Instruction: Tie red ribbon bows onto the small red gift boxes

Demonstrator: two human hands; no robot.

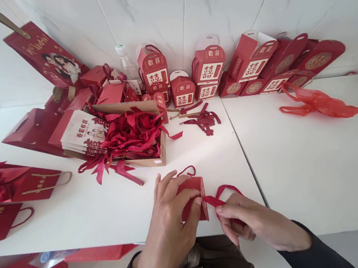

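Observation:
A small red gift box [199, 186] rests near the table's front edge, with a dark red cord loop at its far end. My left hand [172, 211] grips this box from above, fingers and thumb curled over it and partly hiding it. To its right, my right hand [237, 217] pinches a red ribbon [211, 200]. The ribbon runs from the box's right side to my fingers, and a loop of it rises above my right hand.
A cardboard tray [160, 149] of red ribbons stands behind my left hand, beside printed packets [83, 129]. Red gift boxes [209, 68] line the wall. Loose cords [205, 120] lie before them. A red plastic bag [322, 104] is at right, gift bags [38, 186] at left.

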